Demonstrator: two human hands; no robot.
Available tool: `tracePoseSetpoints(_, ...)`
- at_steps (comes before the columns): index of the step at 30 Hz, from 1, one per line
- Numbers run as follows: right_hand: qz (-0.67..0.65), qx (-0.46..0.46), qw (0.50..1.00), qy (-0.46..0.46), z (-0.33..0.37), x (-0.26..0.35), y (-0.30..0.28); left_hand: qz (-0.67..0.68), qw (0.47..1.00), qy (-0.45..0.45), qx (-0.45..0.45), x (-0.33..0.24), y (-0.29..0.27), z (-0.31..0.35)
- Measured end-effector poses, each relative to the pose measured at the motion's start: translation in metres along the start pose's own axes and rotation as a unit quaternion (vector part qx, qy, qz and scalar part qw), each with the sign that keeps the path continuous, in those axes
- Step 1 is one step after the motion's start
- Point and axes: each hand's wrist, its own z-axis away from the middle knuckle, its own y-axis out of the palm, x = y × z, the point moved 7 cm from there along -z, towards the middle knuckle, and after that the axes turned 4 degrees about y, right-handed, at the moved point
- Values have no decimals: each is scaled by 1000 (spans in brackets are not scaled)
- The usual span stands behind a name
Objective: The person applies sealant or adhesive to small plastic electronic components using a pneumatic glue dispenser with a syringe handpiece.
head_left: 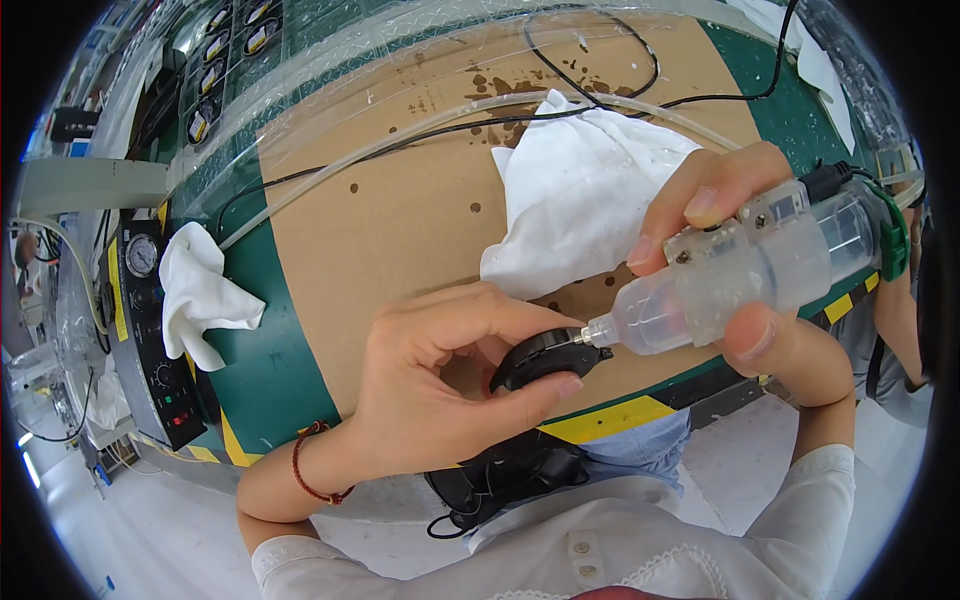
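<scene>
Between the thumb and fingers of my left hand (440,370) is a small round black part (535,362), tilted on its edge. My right hand (745,230) grips a clear dispensing syringe (690,295) fitted in a translucent holder, lying nearly level. Its narrow tip points left and meets the rim of the black part; whether any fluid is coming out is too small to tell. A green cap (893,235) closes the syringe's back end. Behind both hands lies a crumpled white cloth (590,180).
Brown cardboard (400,230) with dark stains covers the green bench. A clear hose (370,150) and a black cable (460,128) cross it. At left stand a dispenser box (160,330) with a gauge and another white cloth (205,295). Trays of round parts (205,120) sit far left.
</scene>
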Motion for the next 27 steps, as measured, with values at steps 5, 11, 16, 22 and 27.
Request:
tracePoseSetpoints(5,-2,-6,1000,1,1,1,-1,-4,1000,7,-8,-1,-1,0)
tracePoseSetpoints(11,-22,-23,997,70,3,0,1,-5,1000,25,-8,-3,0,0)
tracePoseSetpoints(16,-41,-65,989,128,7,-7,-1,-30,999,10,-12,0,-2,2)
tracePoseSetpoints(22,-49,-71,987,138,7,-7,1,-59,997,51,-14,-4,-2,1)
tracePoseSetpoints(27,29,52,998,16,-1,3,4,-82,993,75,-27,-6,-3,0)
